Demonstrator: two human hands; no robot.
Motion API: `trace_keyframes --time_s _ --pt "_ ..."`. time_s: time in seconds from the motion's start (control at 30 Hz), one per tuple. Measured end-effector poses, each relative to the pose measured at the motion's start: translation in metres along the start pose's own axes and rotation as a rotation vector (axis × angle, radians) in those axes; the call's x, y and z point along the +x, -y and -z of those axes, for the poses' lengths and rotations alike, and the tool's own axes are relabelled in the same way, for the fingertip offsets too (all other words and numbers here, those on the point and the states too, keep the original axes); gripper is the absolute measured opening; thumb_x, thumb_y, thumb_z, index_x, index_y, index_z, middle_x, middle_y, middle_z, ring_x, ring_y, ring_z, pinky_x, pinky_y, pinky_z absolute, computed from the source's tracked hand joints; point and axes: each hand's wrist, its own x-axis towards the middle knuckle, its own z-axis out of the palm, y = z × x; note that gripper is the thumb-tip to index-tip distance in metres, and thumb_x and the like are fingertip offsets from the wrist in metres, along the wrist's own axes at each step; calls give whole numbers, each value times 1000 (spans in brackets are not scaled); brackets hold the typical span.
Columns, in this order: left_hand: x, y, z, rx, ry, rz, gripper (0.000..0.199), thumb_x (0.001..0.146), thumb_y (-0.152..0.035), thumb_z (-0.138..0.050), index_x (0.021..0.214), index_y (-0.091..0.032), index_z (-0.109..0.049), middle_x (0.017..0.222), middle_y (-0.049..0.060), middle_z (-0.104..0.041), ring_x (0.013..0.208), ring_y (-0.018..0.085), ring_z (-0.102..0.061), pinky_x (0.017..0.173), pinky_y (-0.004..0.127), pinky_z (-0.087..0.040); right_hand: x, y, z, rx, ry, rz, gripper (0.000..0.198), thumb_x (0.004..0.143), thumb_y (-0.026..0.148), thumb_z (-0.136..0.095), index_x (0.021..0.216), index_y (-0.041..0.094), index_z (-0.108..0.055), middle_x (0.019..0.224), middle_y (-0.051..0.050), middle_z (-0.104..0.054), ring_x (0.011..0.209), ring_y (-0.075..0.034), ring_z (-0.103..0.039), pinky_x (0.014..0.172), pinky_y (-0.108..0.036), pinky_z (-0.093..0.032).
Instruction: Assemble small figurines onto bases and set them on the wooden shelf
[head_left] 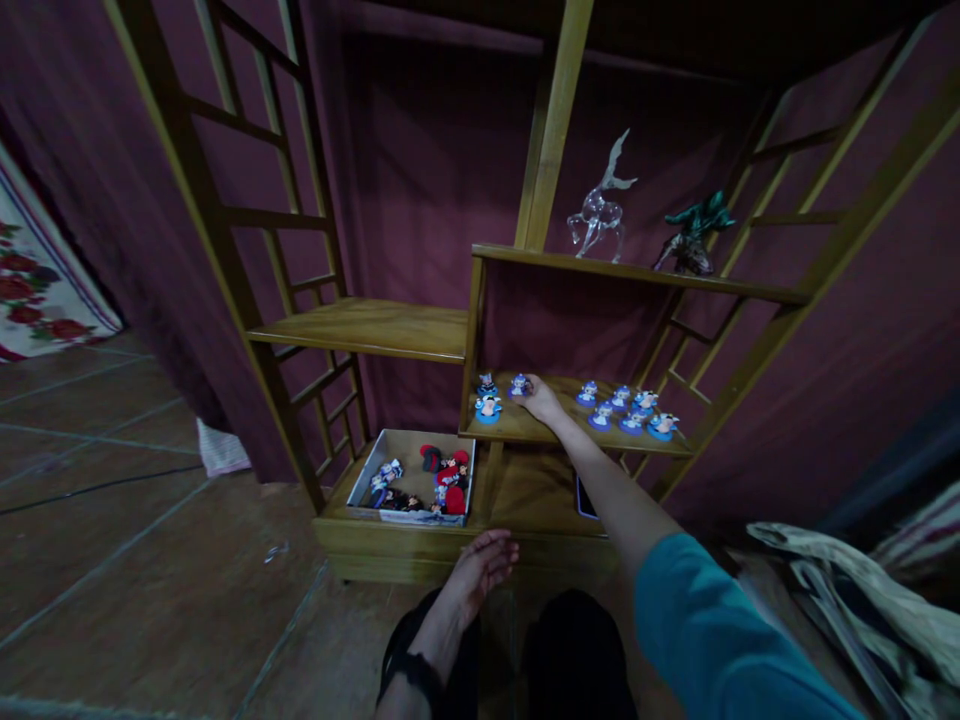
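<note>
My right hand (539, 399) reaches onto the middle shelf (517, 427), its fingers closed on a small purple-and-white figurine (519, 386) with a round base. Left of it stand two more figurines, one a blue-based figurine (488, 409) near the shelf's front edge. To the right, several purple and blue figurines (602, 415) stand upright in a group. My left hand (484, 567) hovers in front of the cabinet's base, palm turned sideways, fingers stretched out with nothing in them. Beside it, an open cardboard box (373, 452) holds several red, black and blue figurines in a jumble.
A clear glass deer (599, 212) and a green-and-brown ornament (694, 235) stand on the upper shelf. A left shelf (367, 327) juts out above the box. A dark phone-like slab (585, 499) lies on the bottom board. Piled cloth (862, 590) sits at the right.
</note>
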Motion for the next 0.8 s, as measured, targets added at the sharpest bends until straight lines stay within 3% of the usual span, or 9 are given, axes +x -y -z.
trace_keyframes --time_s 0.13,0.3,0.4,0.53,0.63,0.8 --pt "0 0 0 5 -11 -3 38 68 -31 -68 101 -17 -57 95 11 -67 86 19 -64 75 28 -43 -26 11 14 104 -137 23 40 70 21 -56 109 17 -53 105 -8 -61 94 -17 -59 86 -33 -46" --pt "3 2 3 -6 -4 -1 37 67 -29 -68 100 -17 -58 94 11 -67 86 20 -64 76 29 -44 -119 28 26 223 -269 110 32 79 25 -43 110 21 -53 112 -9 -58 99 -18 -57 89 -33 -45" --pt "2 2 3 -18 -6 -8 34 68 -28 -68 99 -16 -58 93 11 -67 84 19 -64 75 29 -44 -188 16 16 192 -169 45 26 80 27 -43 100 25 -59 105 -6 -62 95 -18 -59 86 -33 -46" --pt "-4 1 3 -39 18 -62 31 70 -26 -67 98 -16 -58 94 11 -67 84 18 -64 77 29 -44 -257 -26 -10 155 -18 -152 24 75 25 -45 93 26 -62 96 -6 -65 87 -20 -62 82 -36 -49" --pt "-8 2 4 -56 3 -99 31 71 -25 -66 99 -16 -58 95 12 -66 85 19 -63 78 30 -44 -280 -52 -24 150 87 -234 24 72 23 -47 89 25 -64 94 -6 -67 87 -22 -63 83 -40 -49" --pt "-7 4 8 -56 -78 -219 30 71 -24 -65 99 -15 -58 93 11 -66 82 17 -63 76 30 -46 -281 -65 -34 219 179 -258 21 70 26 -51 86 26 -65 91 -5 -69 88 -22 -64 84 -39 -49"
